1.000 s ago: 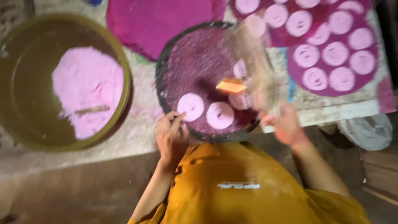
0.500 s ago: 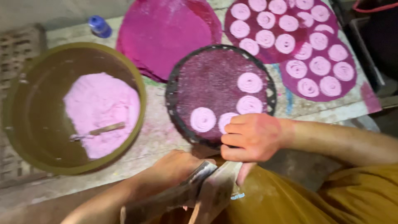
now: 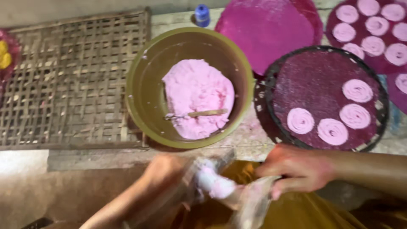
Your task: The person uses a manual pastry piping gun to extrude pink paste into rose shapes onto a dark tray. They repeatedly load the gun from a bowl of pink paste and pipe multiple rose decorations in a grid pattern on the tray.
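Both my hands hold a clear plastic piping bag (image 3: 237, 193) with pink dough inside, low in the view over my yellow clothing. My left hand (image 3: 169, 176) grips the bag's left part; it is blurred. My right hand (image 3: 296, 167) pinches the bag's right side. Beyond them stands an olive-green bowl (image 3: 140, 85) with a mound of pink dough (image 3: 197, 95) and a wooden stick (image 3: 207, 113) lying in it. To the right, a round dark woven tray (image 3: 313, 80) carries three pink dough spirals (image 3: 333, 130).
A woven bamboo mat (image 3: 72, 80) lies at the left. A magenta round sheet (image 3: 271, 29) sits behind the bowl, and another tray with several pink spirals (image 3: 373, 25) is at the top right. A small blue bottle (image 3: 202, 15) stands at the back.
The view has swung left, bringing the bowl to the centre and the bamboo mat into sight. My hands have moved from the dark tray to holding the dough bag near my lap.
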